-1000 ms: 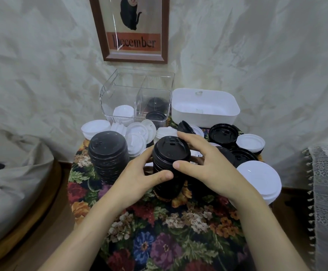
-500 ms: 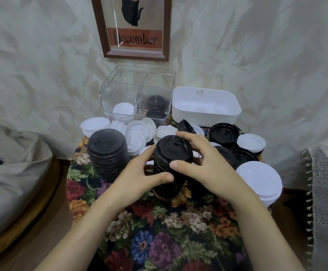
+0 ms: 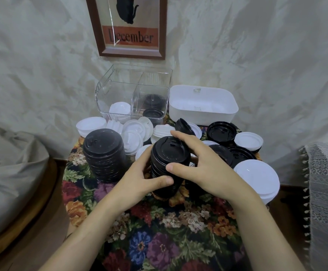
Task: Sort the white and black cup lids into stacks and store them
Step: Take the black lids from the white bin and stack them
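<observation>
- Head view, centre frame: both hands close on a tall stack of black plastic cup lids (image 3: 167, 153), which stands on the floral-cloth tabletop (image 3: 159, 231).
- Left hand (image 3: 137, 180) wraps the stack's near-left side, thumb across the front. Right hand (image 3: 204, 169) curls over the top rim, thumb pressed to the side. Each grip is closed round the stack.
- Little has changed in the last second: the stack has not left the cloth and the fingers have only resettled. That suggests squaring the lids, not carrying them yet.
- A second black lid stack (image 3: 103, 151) stands free at left centre. Loose white lids (image 3: 133, 132) lie behind it, and a white lid stack (image 3: 257, 175) sits at right.
- The clear divided plastic bin (image 3: 108, 90), upper centre, already holds some lids of each colour, so storing looks underway but far from done.
</observation>
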The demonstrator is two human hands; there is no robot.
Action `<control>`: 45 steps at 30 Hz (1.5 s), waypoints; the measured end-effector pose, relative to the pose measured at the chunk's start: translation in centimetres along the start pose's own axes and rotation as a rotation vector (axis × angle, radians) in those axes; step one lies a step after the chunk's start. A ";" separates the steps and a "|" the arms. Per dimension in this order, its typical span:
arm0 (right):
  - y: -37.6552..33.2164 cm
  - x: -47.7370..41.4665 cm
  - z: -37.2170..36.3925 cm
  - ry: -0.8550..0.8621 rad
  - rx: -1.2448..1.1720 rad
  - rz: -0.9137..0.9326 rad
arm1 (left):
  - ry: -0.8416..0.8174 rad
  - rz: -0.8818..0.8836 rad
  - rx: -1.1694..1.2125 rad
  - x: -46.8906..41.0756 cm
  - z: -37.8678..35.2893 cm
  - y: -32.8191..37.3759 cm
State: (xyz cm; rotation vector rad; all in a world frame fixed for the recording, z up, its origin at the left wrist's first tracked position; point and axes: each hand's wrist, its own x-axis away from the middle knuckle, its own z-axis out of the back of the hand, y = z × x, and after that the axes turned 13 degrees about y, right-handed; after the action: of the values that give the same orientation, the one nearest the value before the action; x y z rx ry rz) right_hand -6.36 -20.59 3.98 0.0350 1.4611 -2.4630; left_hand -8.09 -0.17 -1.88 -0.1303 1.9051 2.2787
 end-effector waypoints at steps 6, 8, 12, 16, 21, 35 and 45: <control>0.6 0.0 -0.5 0.022 -0.029 -0.027 | 0.036 -0.002 0.004 -0.4 0.1 -0.5; 0.6 0.1 -0.5 0.024 -0.023 -0.032 | 0.032 0.002 0.012 -0.4 0.1 -0.5; 0.2 -0.1 -0.1 0.006 0.018 -0.036 | 0.016 0.008 0.013 -0.5 0.1 -0.3; 0.0 -0.2 0.2 0.000 0.003 -0.041 | 0.007 0.011 0.012 -0.6 0.1 -0.3; 0.2 -0.1 0.3 0.003 0.034 -0.043 | 0.005 0.002 0.002 -0.6 0.1 -0.5; -1.4 0.3 -0.1 0.068 0.277 -0.043 | 0.056 -0.034 -0.048 -0.7 -0.3 -1.2; -0.8 0.9 -1.0 0.132 0.261 -0.072 | 0.039 -0.049 -0.042 -0.5 -0.3 -1.3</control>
State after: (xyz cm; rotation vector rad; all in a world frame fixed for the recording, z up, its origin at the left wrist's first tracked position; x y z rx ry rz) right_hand -7.54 -19.59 3.99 0.2042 1.1971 -2.7415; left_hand -7.37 -0.29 -3.11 -0.2256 1.8518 2.3014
